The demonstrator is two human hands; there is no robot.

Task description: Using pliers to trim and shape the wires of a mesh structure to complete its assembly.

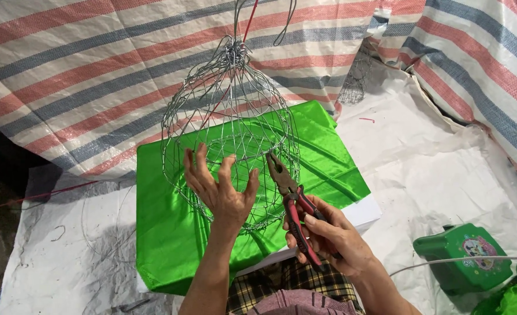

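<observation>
One view: head camera, looking down at both hands over a low surface.
Wire frame: bulb-shaped cage of thin silver wire, hanging from a twisted knot at its top; it hangs above the green cloth, its lower rim between the two hands. The strands are fine and hard to count against the cloth.
Left hand: fingers spread wide and upright, pressed against the near side of the wire frame. It grips nothing that can be made out; whether a fingertip hooks a strand cannot be told.
Right hand: closed around the red handles of the pliers, the palm hidden by its own fingers.
Pliers: dark metal jaws pointing up and left, their tip at the lower right of the wire frame; whether they pinch a strand is too small to tell.
Green cloth: shiny, draped over a white block, of which only an edge shows.
Striped tarpaulin: red, blue and white, behind the frame.
White sheet: crumpled, covering the ground.
Green plastic box: lower right, a white cord crossing it.
Checked cloth: at the bottom edge, cut off.
</observation>
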